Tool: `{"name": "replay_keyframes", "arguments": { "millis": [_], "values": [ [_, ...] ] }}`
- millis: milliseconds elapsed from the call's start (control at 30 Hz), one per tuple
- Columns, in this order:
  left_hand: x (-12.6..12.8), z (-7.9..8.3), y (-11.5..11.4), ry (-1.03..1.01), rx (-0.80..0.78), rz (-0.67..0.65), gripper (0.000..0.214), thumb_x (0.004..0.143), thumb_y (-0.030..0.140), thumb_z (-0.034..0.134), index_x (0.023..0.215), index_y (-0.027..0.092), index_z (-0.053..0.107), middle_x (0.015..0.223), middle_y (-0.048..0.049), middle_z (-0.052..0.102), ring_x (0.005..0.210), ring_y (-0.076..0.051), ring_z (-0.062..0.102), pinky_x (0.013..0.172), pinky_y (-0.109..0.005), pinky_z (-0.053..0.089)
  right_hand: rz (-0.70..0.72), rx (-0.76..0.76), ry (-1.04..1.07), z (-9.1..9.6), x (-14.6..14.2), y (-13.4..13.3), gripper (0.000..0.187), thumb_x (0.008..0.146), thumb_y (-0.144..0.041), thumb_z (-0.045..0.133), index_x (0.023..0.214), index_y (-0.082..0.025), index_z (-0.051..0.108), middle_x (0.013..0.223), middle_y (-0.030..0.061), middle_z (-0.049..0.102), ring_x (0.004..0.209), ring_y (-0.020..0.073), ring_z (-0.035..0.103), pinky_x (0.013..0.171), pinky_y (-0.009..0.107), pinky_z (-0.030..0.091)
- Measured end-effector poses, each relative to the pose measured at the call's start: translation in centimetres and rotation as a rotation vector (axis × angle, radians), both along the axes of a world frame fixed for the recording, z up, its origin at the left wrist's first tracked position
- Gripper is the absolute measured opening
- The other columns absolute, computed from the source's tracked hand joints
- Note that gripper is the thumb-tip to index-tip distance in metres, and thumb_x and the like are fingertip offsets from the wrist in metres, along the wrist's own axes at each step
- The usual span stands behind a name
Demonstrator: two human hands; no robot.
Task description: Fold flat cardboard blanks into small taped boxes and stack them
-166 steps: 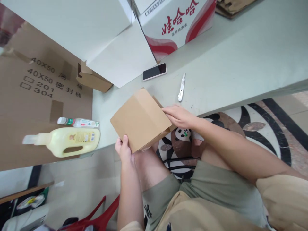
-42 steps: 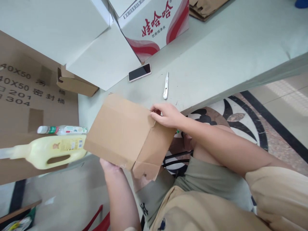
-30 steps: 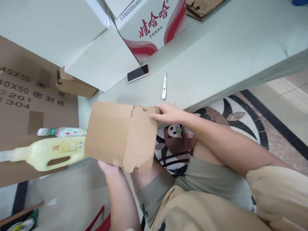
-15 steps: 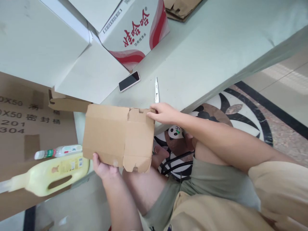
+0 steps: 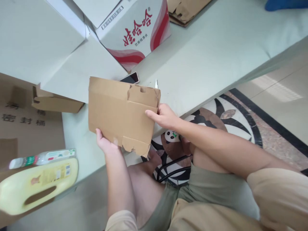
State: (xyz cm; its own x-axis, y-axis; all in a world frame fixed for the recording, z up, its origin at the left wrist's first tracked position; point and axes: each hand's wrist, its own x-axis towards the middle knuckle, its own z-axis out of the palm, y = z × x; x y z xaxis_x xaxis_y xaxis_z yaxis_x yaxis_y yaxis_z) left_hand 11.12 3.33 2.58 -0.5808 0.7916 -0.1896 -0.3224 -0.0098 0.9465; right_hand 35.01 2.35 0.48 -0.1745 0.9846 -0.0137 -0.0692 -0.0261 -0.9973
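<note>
A flattened brown cardboard box with notched flaps is held up over the table's front edge. My left hand grips its lower left edge, thumb on the face and the other fingers hidden behind. At the right edge my right hand is closed on it too, thumb lying across the front. Just behind the cardboard, a phone lies partly covered on the table. Only the tip of a slim white tool, perhaps a utility knife, shows above the cardboard's upper right corner.
A white-and-red carton stands at the back beside large white boxes. More folded cardboard lies behind it. On the left are a yellow jug, a clear bottle and a brown carton. Something blue sits top right.
Both hands have lifted the cardboard up and away from me, tilting it. It now covers part of the phone and most of the white tool. The view has shifted slightly.
</note>
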Motion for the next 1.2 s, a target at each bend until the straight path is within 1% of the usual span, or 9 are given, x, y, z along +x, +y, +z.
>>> {"name": "replay_keyframes", "arguments": {
  "millis": [133, 267, 467, 667, 833, 933, 1033, 1133, 1200],
  "values": [
    [0.8, -1.6, 1.2, -0.085, -0.020, -0.030, 0.032, 0.098, 0.044, 0.044, 0.103, 0.023, 0.067, 0.112, -0.0027, 0.078, 0.131, -0.017, 0.060, 0.111, -0.030, 0.047, 0.022, -0.023, 0.083, -0.8, 0.3, 0.4, 0.041, 0.082, -0.051, 0.064, 0.107, -0.019, 0.069, 0.117, 0.0099, 0.075, 0.113, 0.0263, 0.069, 0.102, 0.045, 0.057],
    [1.5, -2.4, 2.7, -0.228, -0.014, -0.005, 0.032, 0.098, 0.044, 0.044, 0.097, 0.024, 0.069, 0.095, -0.0004, 0.079, 0.121, -0.019, 0.066, 0.102, -0.033, 0.054, -0.047, -0.043, 0.137, -1.2, 0.1, 1.2, 0.050, 0.080, -0.057, 0.065, 0.112, -0.019, 0.067, 0.125, 0.0101, 0.073, 0.120, 0.0262, 0.068, 0.108, 0.046, 0.055],
    [2.2, -1.9, 4.1, -0.370, -0.056, 0.033, 0.039, 0.103, 0.044, 0.038, 0.098, 0.022, 0.070, 0.089, 0.0012, 0.080, 0.112, -0.016, 0.069, 0.091, -0.027, 0.056, -0.042, -0.076, 0.079, -1.7, 0.3, 1.5, 0.062, 0.073, -0.065, 0.072, 0.113, -0.018, 0.064, 0.128, 0.0144, 0.071, 0.119, 0.0290, 0.069, 0.107, 0.048, 0.056],
    [1.9, -3.0, 3.6, -0.392, -0.040, -0.071, 0.047, 0.101, 0.053, 0.041, 0.121, 0.019, 0.068, 0.113, -0.0086, 0.077, 0.114, -0.021, 0.069, 0.100, -0.034, 0.055, -0.274, -0.111, 0.226, -2.9, -0.2, 2.7, 0.069, 0.062, -0.067, 0.078, 0.112, -0.022, 0.064, 0.118, 0.0085, 0.074, 0.113, 0.0302, 0.069, 0.104, 0.048, 0.057],
    [0.0, -3.9, 4.1, -0.413, 0.018, -0.121, 0.053, 0.101, 0.057, 0.037, 0.127, 0.021, 0.066, 0.127, -0.0111, 0.072, 0.122, -0.022, 0.066, 0.107, -0.035, 0.052, -0.256, -0.095, 0.206, -3.6, -2.0, 2.6, 0.064, 0.065, -0.064, 0.079, 0.112, -0.023, 0.064, 0.117, 0.0070, 0.074, 0.116, 0.0289, 0.068, 0.106, 0.047, 0.055],
    [-1.1, -3.9, 3.8, -0.431, 0.041, -0.133, 0.054, 0.099, 0.059, 0.039, 0.127, 0.021, 0.066, 0.129, -0.0116, 0.070, 0.124, -0.023, 0.064, 0.108, -0.037, 0.051, -0.202, -0.103, 0.180, -3.3, -2.8, 2.0, 0.059, 0.064, -0.064, 0.080, 0.104, -0.024, 0.066, 0.104, 0.0059, 0.075, 0.108, 0.0290, 0.070, 0.099, 0.047, 0.058],
    [-1.5, -3.4, 3.2, -0.458, 0.107, -0.153, 0.055, 0.097, 0.062, 0.038, 0.125, 0.023, 0.065, 0.129, -0.0104, 0.069, 0.125, -0.025, 0.063, 0.107, -0.037, 0.052, -0.214, -0.130, 0.245, -2.5, -3.2, 1.6, 0.060, 0.057, -0.060, 0.085, 0.102, -0.024, 0.065, 0.100, 0.0043, 0.076, 0.101, 0.0291, 0.071, 0.094, 0.047, 0.061],
    [-1.7, -3.0, 2.7, -0.535, 0.211, -0.141, 0.053, 0.095, 0.063, 0.035, 0.123, 0.027, 0.062, 0.128, -0.0096, 0.068, 0.123, -0.025, 0.063, 0.102, -0.037, 0.053, -0.311, -0.200, 0.324, -1.7, -2.7, 1.4, 0.059, 0.053, -0.054, 0.085, 0.099, -0.023, 0.065, 0.104, 0.0043, 0.075, 0.101, 0.0288, 0.071, 0.094, 0.047, 0.061],
    [-1.8, -2.8, 2.6, -0.601, 0.191, -0.131, 0.051, 0.093, 0.063, 0.036, 0.124, 0.029, 0.058, 0.124, -0.0096, 0.067, 0.115, -0.024, 0.066, 0.096, -0.037, 0.054, -0.406, -0.235, 0.349, -1.4, -1.8, 1.3, 0.055, 0.054, -0.053, 0.082, 0.097, -0.023, 0.064, 0.104, 0.0048, 0.075, 0.099, 0.0279, 0.071, 0.087, 0.046, 0.062]
  ]
}}
